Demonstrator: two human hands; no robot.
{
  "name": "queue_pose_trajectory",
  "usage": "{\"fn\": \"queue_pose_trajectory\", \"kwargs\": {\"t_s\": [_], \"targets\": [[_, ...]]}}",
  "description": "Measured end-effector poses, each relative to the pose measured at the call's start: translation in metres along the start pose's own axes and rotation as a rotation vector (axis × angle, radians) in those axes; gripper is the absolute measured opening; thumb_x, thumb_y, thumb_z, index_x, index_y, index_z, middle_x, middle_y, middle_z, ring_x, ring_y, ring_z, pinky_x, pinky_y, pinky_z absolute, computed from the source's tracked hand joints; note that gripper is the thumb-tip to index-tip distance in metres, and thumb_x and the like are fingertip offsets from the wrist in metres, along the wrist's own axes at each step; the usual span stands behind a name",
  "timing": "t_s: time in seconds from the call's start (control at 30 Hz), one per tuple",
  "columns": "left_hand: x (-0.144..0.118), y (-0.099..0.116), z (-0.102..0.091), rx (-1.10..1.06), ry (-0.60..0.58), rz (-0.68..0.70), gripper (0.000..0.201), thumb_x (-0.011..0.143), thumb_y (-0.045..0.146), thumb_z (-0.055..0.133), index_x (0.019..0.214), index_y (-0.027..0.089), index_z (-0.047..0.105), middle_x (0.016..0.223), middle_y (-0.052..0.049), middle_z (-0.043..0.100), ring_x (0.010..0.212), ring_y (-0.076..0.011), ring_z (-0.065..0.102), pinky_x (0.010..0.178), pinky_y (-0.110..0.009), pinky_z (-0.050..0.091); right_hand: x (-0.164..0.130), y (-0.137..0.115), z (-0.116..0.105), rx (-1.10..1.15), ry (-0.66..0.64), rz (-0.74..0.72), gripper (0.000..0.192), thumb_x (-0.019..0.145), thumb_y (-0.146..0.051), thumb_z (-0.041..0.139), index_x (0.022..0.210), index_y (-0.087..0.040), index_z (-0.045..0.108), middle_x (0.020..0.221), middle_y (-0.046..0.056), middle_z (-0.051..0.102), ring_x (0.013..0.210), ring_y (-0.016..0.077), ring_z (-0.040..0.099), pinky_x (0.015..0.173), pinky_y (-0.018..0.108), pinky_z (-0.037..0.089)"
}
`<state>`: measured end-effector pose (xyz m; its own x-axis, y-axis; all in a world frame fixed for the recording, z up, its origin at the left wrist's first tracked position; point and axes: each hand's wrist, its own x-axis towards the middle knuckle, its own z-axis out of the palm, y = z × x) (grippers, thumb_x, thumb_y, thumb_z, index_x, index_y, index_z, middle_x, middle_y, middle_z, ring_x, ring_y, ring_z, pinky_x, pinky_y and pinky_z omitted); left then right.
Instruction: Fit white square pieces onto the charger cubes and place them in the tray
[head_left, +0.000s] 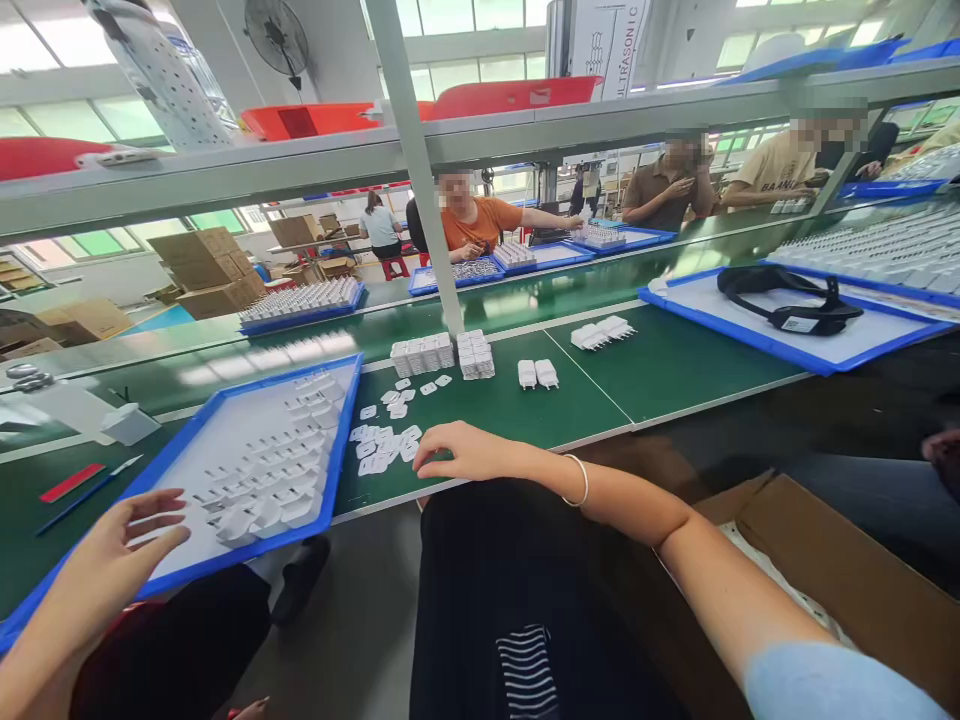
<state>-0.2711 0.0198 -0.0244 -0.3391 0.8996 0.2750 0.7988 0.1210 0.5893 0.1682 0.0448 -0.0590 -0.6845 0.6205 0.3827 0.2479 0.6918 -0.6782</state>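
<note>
My left hand (142,540) reaches in from the lower left with its fingers stretched and nothing in them. It hovers over the near-left part of a blue-rimmed tray (349,400). Rows of white plug housings with metal pins (274,470) stand on that tray, to the right of the hand. My right hand (469,452), a bangle on its wrist, is at the bench's front edge. Its thumb and fingers are apart, with nothing visible between them. Just left of it lie loose small white plates (386,445), scattered on the green bench top (495,425).
Stacked white pieces (422,354) stand behind the plates. Two white plugs (538,374) and a short row of plugs (602,332) lie farther right. A black headset strap (795,305) rests on another tray. A shelf post (420,160) rises behind. Co-workers (480,220) sit opposite.
</note>
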Motion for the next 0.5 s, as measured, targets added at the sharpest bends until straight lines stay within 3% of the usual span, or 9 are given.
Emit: {"fn": "queue_pose_trajectory", "kwargs": {"t_s": [0.1, 0.17, 0.27, 0.37, 0.43, 0.5], "targets": [[0.01, 0.013, 0.007, -0.198, -0.121, -0.116, 0.049, 0.072, 0.052, 0.068, 0.118, 0.039, 0.058, 0.146, 0.005, 0.059, 0.136, -0.0238, 0.055, 0.109, -0.039, 0.049, -0.015, 0.004, -0.006, 0.069, 0.067, 0.095, 0.012, 0.094, -0.025, 0.067, 0.094, -0.017, 0.075, 0.101, 0.006, 0.075, 0.095, 0.0176, 0.067, 0.084, 0.027, 0.052], [0.017, 0.028, 0.013, -0.342, -0.168, -0.209, 0.053, 0.07, 0.059, 0.072, 0.117, 0.038, 0.059, 0.151, 0.007, 0.056, 0.136, -0.0216, 0.054, 0.097, -0.03, 0.052, -0.022, 0.007, -0.01, 0.096, 0.096, 0.154, 0.011, 0.093, -0.024, 0.067, 0.093, -0.017, 0.076, 0.1, 0.006, 0.075, 0.092, 0.017, 0.069, 0.082, 0.026, 0.054], [0.022, 0.054, 0.022, -0.503, -0.227, -0.303, 0.053, 0.068, 0.063, 0.073, 0.109, 0.031, 0.063, 0.133, 0.003, 0.068, 0.112, -0.0201, 0.061, 0.072, -0.021, 0.05, -0.027, 0.011, -0.014, 0.115, 0.119, 0.222, 0.01, 0.091, -0.023, 0.068, 0.092, -0.017, 0.077, 0.098, 0.005, 0.077, 0.089, 0.0163, 0.071, 0.081, 0.025, 0.055], [0.017, 0.071, 0.027, -0.505, -0.29, -0.3, 0.038, 0.079, 0.049, 0.069, 0.106, 0.023, 0.066, 0.105, 0.001, 0.069, 0.084, -0.014, 0.056, 0.06, -0.017, 0.043, -0.035, 0.012, -0.012, 0.133, 0.126, 0.264, 0.01, 0.088, -0.024, 0.069, 0.09, -0.017, 0.077, 0.097, 0.005, 0.078, 0.088, 0.017, 0.072, 0.083, 0.027, 0.056], [0.011, 0.072, 0.03, -0.513, -0.282, -0.314, 0.026, 0.085, 0.036, 0.068, 0.101, 0.016, 0.067, 0.092, 0.0, 0.065, 0.07, -0.01, 0.05, 0.055, -0.017, 0.038, -0.044, 0.01, -0.007, 0.148, 0.13, 0.281, 0.013, 0.088, -0.026, 0.068, 0.089, -0.018, 0.077, 0.096, 0.006, 0.078, 0.09, 0.0189, 0.072, 0.085, 0.03, 0.055], [0.008, 0.065, 0.035, -0.533, -0.263, -0.336, 0.023, 0.094, 0.034, 0.064, 0.102, 0.013, 0.066, 0.089, -0.002, 0.063, 0.068, -0.0101, 0.053, 0.058, -0.021, 0.044, -0.053, 0.012, -0.004, 0.165, 0.13, 0.294, 0.017, 0.087, -0.03, 0.065, 0.089, -0.018, 0.077, 0.097, 0.008, 0.078, 0.09, 0.0219, 0.071, 0.086, 0.035, 0.055]]}}
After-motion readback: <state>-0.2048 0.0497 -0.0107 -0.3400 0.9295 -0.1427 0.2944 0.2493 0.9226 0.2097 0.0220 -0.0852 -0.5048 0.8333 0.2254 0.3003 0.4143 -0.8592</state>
